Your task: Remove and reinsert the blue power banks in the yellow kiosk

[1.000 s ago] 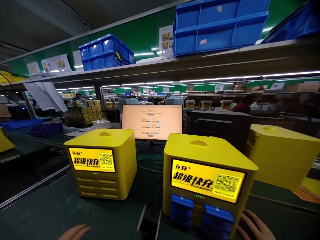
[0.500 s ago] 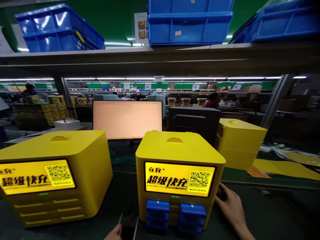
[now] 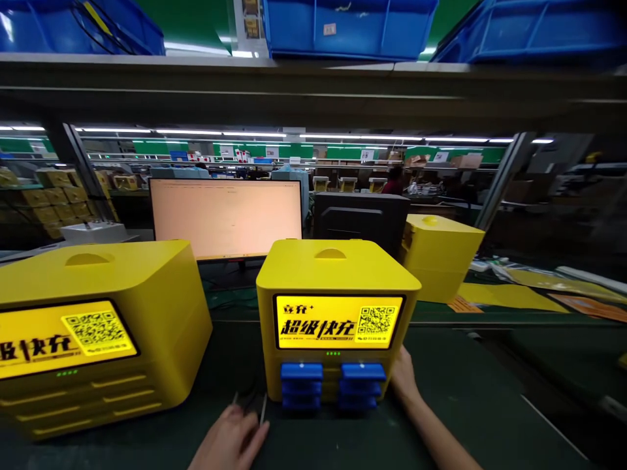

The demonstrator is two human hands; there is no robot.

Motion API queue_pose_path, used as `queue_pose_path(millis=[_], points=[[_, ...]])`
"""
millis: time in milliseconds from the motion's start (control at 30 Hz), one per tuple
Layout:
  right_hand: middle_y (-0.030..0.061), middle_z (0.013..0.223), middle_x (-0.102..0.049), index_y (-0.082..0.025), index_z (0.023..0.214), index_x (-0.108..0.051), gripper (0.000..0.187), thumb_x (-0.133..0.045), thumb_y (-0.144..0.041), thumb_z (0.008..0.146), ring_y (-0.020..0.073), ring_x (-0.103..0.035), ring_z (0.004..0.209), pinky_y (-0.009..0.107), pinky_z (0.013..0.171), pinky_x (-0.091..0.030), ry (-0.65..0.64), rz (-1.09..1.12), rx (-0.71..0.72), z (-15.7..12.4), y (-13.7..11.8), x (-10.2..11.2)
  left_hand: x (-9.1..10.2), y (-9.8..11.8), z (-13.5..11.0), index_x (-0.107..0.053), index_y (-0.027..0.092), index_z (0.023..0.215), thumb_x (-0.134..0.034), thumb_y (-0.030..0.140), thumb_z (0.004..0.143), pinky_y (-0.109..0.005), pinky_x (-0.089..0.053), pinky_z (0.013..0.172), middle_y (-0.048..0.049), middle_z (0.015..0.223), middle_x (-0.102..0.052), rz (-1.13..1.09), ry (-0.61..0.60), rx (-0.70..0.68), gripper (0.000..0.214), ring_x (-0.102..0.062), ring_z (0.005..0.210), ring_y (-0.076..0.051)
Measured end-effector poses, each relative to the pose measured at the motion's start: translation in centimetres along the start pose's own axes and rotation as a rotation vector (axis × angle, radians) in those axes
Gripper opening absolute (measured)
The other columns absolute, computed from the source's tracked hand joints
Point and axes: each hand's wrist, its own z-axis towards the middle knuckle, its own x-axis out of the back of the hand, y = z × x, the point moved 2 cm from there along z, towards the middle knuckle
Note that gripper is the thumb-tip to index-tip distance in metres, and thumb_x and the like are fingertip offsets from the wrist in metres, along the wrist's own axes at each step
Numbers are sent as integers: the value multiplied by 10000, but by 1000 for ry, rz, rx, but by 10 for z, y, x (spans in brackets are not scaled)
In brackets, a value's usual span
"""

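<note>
A yellow charging cabinet (image 3: 93,326) with empty slots stands far left. The left hand (image 3: 230,440) lies flat, fingers loosely spread, on the belt (image 3: 470,405) holding nothing, just before the middle cabinet (image 3: 336,313). That cabinet's slots look filled with blue power banks (image 3: 333,385), and the right hand (image 3: 404,375) presses open against its right side.

monitor (image 3: 225,219) behind charging station (image 3: 336,274)

The left hand (image 3: 230,440) rose further into view and came to rest flat on the dark green belt beside a thin cable. The right hand (image 3: 402,378) slid along the right side of the yellow box-shaped charging station with blue power banks (image 3: 336,313).
</note>
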Motion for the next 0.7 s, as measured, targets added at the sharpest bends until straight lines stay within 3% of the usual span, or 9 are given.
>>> queue_pose_path(millis=[133,233,333,467,700], points=[[55,1221,-591,-183,1148,-562,556,-484,-614,805,287,-541,1117,391,919,-485,1,102,-117,-54,9,2,-1,17,11,-602,192,891,-418,640,811,-349,-384,916,-73,1007,-537,-611,380,96,490,-499,1007,-238],[30,1339,-493,-209,1253,-500,612,-505,-629,806,260,-412,1261,376,1050,-374,-29,273,-197,-67,15,3,-9,32,17,-641,177,866,-492,757,682,-374,-334,1021,-94,1131,-498,-938,512,249,627,-443,1137,-281],[20,1330,-504,-223,1262,-502,619,-572,-609,782,257,-383,1282,386,1096,-309,-73,384,-218,-64,18,3,-13,47,18,-655,188,923,-543,766,650,-375,-274,1081,-75,1283,-438,-1086,530,296,649,-370,1234,-280],[23,1344,-488,-215,1263,-500,626,-613,-580,767,259,-363,1295,392,1110,-283,-74,389,-200,-58,21,3,-8,65,19,-614,219,1072,-578,739,657,-368,-240,1108,-50,1368,-376,-1196,467,323,666,-356,1262,-252],[38,1331,-500,-205,1259,-503,655,-606,-609,754,261,-385,1283,394,1109,-285,-74,372,-187,-59,15,1,4,85,18,-694,187,812,-630,747,525,-403,-241,1111,-69,1394,-310,-1024,501,337,633,-290,1296,-306]])
